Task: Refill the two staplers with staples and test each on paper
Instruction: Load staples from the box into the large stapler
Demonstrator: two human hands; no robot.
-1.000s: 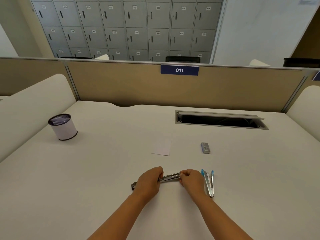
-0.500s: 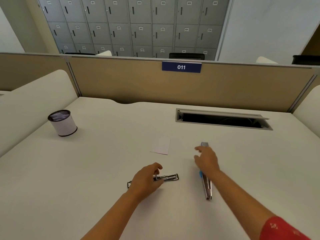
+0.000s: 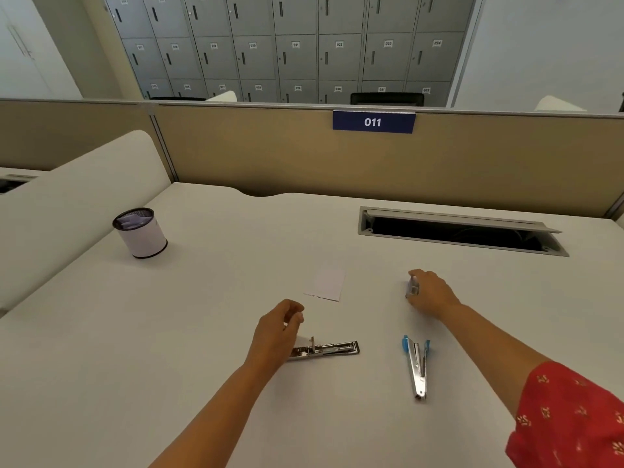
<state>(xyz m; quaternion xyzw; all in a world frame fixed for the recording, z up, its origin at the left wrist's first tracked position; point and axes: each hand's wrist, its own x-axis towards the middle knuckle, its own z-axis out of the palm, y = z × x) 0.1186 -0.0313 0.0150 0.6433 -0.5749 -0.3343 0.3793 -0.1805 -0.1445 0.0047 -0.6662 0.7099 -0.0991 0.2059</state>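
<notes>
A silver stapler (image 3: pixel 329 350) lies opened flat on the white desk, its left end hidden under my left hand (image 3: pixel 277 329). That hand hovers over it with fingers loosely curled and holds nothing I can see. A second stapler with blue tips (image 3: pixel 418 368) lies open further right, pointing toward me. My right hand (image 3: pixel 430 293) is farther back, closed around the small grey staple box (image 3: pixel 412 288). A small white sheet of paper (image 3: pixel 327 284) lies between the hands, a little further back.
A white mesh-topped pen cup (image 3: pixel 140 236) stands at the back left. An open cable tray slot (image 3: pixel 459 231) is set into the desk at the back right. A beige partition with an "011" sign (image 3: pixel 373 121) closes the far edge.
Both hands have let go of the silver stapler. My right hand went past the blue stapler to the staple box and closed on it. My left hand lifted slightly off the stapler.
</notes>
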